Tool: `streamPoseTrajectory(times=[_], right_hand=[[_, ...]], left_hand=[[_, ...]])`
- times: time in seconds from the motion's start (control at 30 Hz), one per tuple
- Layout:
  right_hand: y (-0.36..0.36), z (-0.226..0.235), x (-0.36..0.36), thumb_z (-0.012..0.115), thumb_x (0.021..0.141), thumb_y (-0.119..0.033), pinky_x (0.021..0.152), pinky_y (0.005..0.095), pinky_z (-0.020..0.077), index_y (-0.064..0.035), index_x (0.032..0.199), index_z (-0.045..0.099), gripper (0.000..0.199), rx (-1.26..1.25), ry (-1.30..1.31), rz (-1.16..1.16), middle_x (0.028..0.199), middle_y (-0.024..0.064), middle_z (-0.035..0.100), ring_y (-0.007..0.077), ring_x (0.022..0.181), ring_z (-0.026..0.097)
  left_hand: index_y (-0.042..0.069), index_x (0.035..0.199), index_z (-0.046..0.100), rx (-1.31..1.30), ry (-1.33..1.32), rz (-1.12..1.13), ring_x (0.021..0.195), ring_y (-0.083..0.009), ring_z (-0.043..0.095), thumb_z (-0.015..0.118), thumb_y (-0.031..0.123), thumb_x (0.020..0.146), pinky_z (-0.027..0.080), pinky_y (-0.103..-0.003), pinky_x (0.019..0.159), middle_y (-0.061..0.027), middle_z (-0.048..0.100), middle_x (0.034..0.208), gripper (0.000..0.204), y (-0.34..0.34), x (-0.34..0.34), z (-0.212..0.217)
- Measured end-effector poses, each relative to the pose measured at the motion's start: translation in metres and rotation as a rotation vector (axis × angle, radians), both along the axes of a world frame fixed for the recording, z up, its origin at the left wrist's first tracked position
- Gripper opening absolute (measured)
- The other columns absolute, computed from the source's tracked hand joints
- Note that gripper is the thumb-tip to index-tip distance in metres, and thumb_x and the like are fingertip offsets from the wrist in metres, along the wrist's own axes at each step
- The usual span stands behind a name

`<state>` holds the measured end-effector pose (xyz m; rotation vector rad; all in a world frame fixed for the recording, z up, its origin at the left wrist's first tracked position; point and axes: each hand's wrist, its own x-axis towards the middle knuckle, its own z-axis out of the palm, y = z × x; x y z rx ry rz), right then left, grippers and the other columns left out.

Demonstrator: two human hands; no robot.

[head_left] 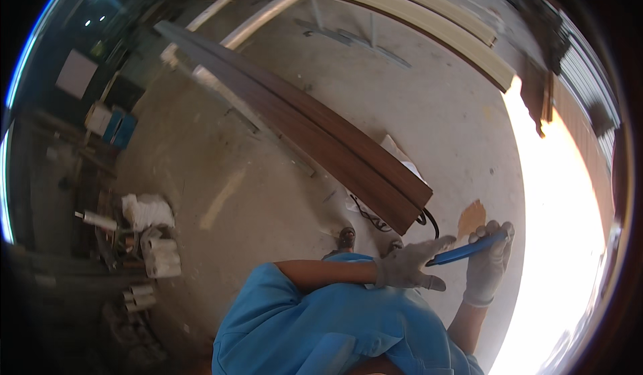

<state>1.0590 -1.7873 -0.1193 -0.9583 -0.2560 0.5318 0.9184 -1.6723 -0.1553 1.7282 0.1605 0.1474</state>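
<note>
My right hand [487, 271], in a pale grey work glove, is closed around a long, slim blue tool [465, 249] with a dark tip. Its exact kind cannot be made out. Across my front reaches my left hand [410, 266], gloved alike, with fingers stretched and thumb apart. The tool's dark end lies by the left palm; whether they touch is unclear. Just beyond my hands is the near end of a long dark brown grooved panel [348, 167], which runs away to the far left.
Supports [261, 20] stand under the panel's far part. Long beige profiles [402, 6] cross at the back. A black cable [434, 222] and white sheet [400, 152] are by the panel's end. White rolls [163, 258] sit at left. Bright sunlight [556, 241] covers the floor at right.
</note>
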Motion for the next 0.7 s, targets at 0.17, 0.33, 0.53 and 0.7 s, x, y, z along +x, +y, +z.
streamPoseTrajectory(times=[0.17, 0.33, 0.53, 0.7], right_hand=[[-0.029, 0.007, 0.057, 0.073, 0.09, -0.021, 0.078, 0.0369, 0.0524, -0.0099, 0.123, 0.05, 0.042, -0.368, -0.577, 0.608, 0.089, 0.0096, 0.067, 0.0223, 0.086, 0.067], [-0.069, 0.008, 0.098, 0.065, 0.091, -0.016, 0.084, 0.0403, 0.0522, -0.0084, 0.135, 0.05, 0.047, -1.003, -1.16, 1.354, 0.094, 0.0162, 0.07, 0.0286, 0.093, 0.07], [-0.09, -0.03, 0.094, 0.061, 0.095, -0.018, 0.079, 0.0399, 0.0509, -0.0098, 0.136, 0.051, 0.043, -0.962, -0.813, 1.217, 0.089, 0.0163, 0.068, 0.0308, 0.084, 0.068], [-0.098, -0.039, 0.092, 0.062, 0.095, -0.019, 0.076, 0.0372, 0.0511, -0.0061, 0.13, 0.053, 0.038, -0.894, -0.835, 1.077, 0.09, 0.0186, 0.069, 0.0299, 0.086, 0.069]], left_hand=[[0.005, 0.106, 0.063, 0.119, 0.317, -0.093, 0.089, -0.0343, 0.069, 0.063, 0.038, 0.095, 0.049, -0.047, 0.08, -0.0165, 0.07, 0.088, 0.035, -0.009, 0.018, -0.015], [0.009, 0.1, 0.066, 0.487, 0.297, -0.057, 0.082, -0.0374, 0.068, 0.068, 0.037, 0.091, 0.051, -0.045, 0.071, -0.0178, 0.068, 0.082, 0.029, -0.031, 0.02, -0.033], [0.004, 0.108, 0.063, 0.198, 0.4, 0.449, 0.08, -0.0229, 0.07, 0.078, 0.031, 0.085, 0.053, -0.036, 0.069, -0.0111, 0.069, 0.084, 0.038, -0.043, 0.01, -0.056], [0.001, 0.12, 0.059, 0.181, 0.21, 0.908, 0.092, -0.0156, 0.063, 0.072, 0.027, 0.092, 0.051, -0.032, 0.081, -0.0079, 0.065, 0.1, 0.041, -0.042, 0.003, -0.1]])
